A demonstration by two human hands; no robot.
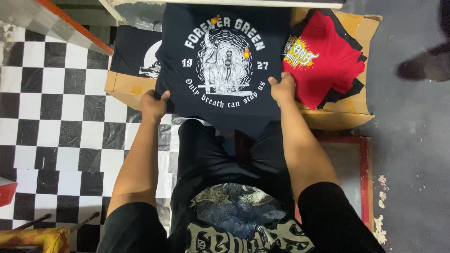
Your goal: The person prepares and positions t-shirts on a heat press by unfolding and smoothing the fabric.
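The person's left hand (pixel 153 105) and right hand (pixel 282 87) hold up a black T-shirt (pixel 225 61) with a round white print on its chest. Each hand pinches the cloth near a lower corner of the folded panel, thumb on the printed face and the other fingers curled behind it, so the fingers are pressed together on the fabric rather than spread.

The shirt hangs in front of a cardboard box (pixel 349 115). It already looks partly folded: no sleeves show at its sides, and the visible shape is a neat, nearly square panel with straight edges. As a judgement, the side folds are done, and the bottom part, which droops below the hands toward the person's lap, is not yet tucked up. The shirt has not been laid on any stack.

The print reads upright from the camera, so the collar end points away from the person and the hem end toward them; the long axis runs from the person out toward the box.

On the box, right of the held shirt, lies a pile of red T-shirts (pixel 328 56) with a yellow print. Left of it lies another folded black shirt (pixel 136 54). A checkered floor (pixel 56 122) spreads to the left of the box.
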